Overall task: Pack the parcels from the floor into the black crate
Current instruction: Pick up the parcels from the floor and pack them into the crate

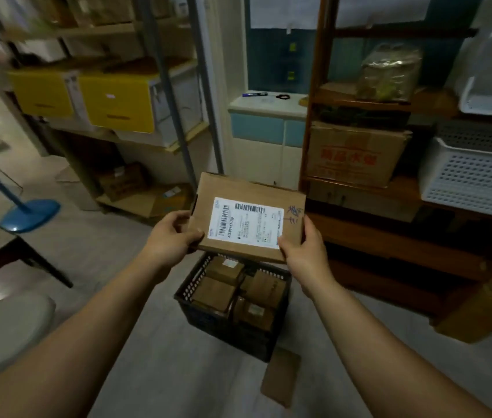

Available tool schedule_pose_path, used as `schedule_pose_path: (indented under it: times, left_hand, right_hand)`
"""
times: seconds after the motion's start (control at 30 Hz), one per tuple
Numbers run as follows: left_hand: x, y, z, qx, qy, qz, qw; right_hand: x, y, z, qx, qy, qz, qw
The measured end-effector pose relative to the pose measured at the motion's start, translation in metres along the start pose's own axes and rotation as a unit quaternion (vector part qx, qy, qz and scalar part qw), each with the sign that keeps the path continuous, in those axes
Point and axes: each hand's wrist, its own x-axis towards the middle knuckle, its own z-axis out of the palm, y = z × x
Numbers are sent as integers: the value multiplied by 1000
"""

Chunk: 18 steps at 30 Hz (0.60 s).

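I hold a flat brown cardboard parcel with a white barcode label up in the air, above the black crate. My left hand grips its near left corner, thumb on top. My right hand grips its near right corner. The crate stands on the floor below and holds several brown parcels. One more flat brown parcel lies on the floor beside the crate's near right corner.
A wooden shelf with boxes and white baskets stands at the right. A metal rack with yellow boxes fills the left. A blue fan base, a dark table and a round stool are at the left.
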Motion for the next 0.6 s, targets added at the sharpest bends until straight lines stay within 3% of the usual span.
schedule_pose_path:
  times: [0.27, 0.6]
  left_hand:
    - [63, -23, -57, 105, -106, -26, 988]
    - [184, -23, -69, 124, -69, -14, 990]
  right_hand:
    - [12, 1, 71, -35, -40, -1, 999]
    - [105, 6, 146, -73, -15, 0, 997]
